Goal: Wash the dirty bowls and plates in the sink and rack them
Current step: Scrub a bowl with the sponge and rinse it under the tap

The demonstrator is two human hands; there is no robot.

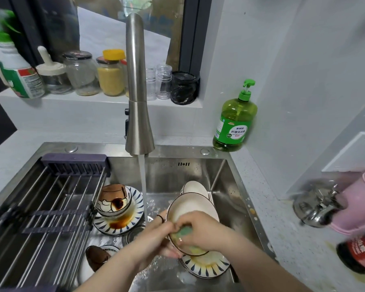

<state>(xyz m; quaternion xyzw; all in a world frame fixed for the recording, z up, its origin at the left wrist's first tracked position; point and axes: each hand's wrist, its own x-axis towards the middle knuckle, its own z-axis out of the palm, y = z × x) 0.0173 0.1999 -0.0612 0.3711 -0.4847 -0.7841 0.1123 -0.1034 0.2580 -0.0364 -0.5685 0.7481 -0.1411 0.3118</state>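
Observation:
Over the steel sink (236, 186), my left hand (156, 241) grips the near rim of a white bowl with a brown edge (188, 207), tilted up. My right hand (200, 230) presses a green sponge (184, 231) inside that bowl, fingers curled round it. Under them lies a blue-striped plate (207, 268) with yellow residue. Behind the bowl another white bowl (195, 187) leans. At the sink's left, a cartoon bowl (114, 200) with brown sauce sits on a stained striped plate (133, 220). A brown-smeared bowl (97, 257) lies at the near left.
Water runs from the steel tap (138, 123) into the sink's middle. A roll-up drying rack (44, 207) spans the sink's left half. A green dish soap bottle (234, 121) stands at the back right corner. Jars line the window ledge; a kettle (316, 205) and pink container sit on the right counter.

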